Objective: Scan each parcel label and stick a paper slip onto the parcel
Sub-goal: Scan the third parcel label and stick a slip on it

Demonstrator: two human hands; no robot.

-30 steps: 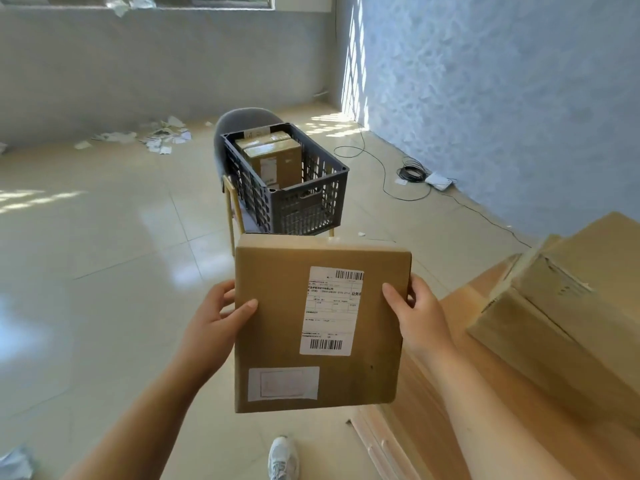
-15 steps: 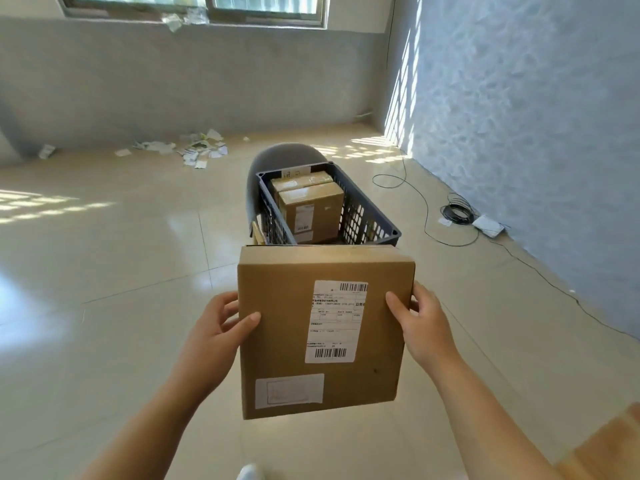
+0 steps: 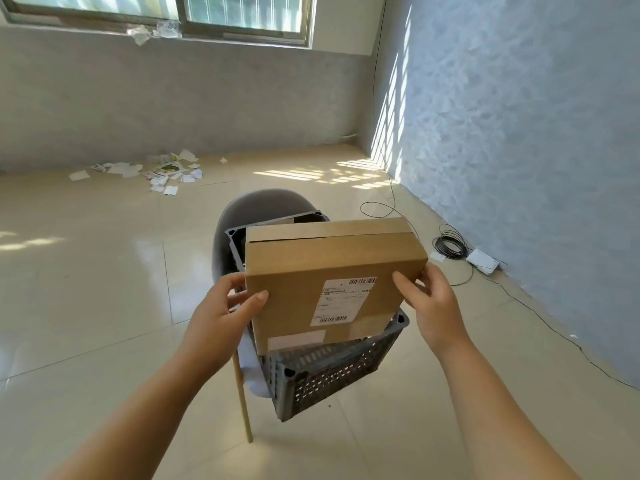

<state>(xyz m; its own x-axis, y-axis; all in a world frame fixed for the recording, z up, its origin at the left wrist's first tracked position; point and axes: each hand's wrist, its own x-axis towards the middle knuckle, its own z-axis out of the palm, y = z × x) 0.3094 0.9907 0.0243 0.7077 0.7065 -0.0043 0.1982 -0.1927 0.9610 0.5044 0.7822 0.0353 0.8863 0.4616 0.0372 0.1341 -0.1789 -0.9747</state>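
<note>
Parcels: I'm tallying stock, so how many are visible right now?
1. The parcel, gripped by the left hand and right hand, has its lower edge in the grey crate; it blocks the crate's inside, so others may be hidden.

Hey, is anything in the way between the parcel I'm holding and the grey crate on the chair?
Nothing visible. The left hand and right hand hold the parcel right over the crate, its lower edge at the open top. The crate's inside is hidden behind the parcel.
</note>
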